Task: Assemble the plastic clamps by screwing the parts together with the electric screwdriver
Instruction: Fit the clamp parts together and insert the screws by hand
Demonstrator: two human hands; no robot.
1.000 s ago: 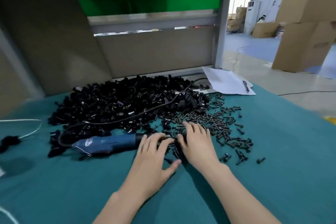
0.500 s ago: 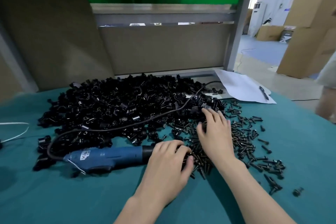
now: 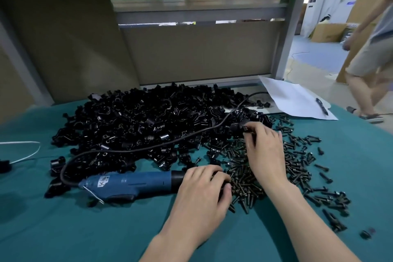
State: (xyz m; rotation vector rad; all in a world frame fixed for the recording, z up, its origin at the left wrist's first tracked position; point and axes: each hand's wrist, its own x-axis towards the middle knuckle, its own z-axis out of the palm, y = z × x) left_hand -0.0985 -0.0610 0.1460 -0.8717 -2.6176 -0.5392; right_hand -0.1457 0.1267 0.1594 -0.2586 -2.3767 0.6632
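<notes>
Evidently the stock is laid out for short reaches in the head view. A heap of black clamp parts (image 3: pixel 144 125) is spread across the middle of the frame on the teal cloth (image 3: pixel 63 230), and the screws (image 3: pixel 297 164) are scattered just to its right, so both can be picked from without leaning.

The electric screwdriver (image 3: pixel 131 183) is laid on its side at lower centre, nose pointing right toward the screws. Its cord (image 3: pixel 170 142) is draped back over the heap.

The left hand (image 3: pixel 204 191) is curled down against the tool's black nose at the edge of the screws; whether anything is held beneath it cannot be told. The right hand (image 3: pixel 263 151) is stretched to the heap's right margin, where a single clamp part (image 3: pixel 245 128) appears to be pinched at the fingertips, probably being selected for assembly.

The clamp parts are seen as small, glossy black curved pieces; no assembled clamp can be made out.

A sheet of paper (image 3: pixel 295 100) with a pen (image 3: pixel 322 106) is kept at upper right, clear of the work.
</notes>
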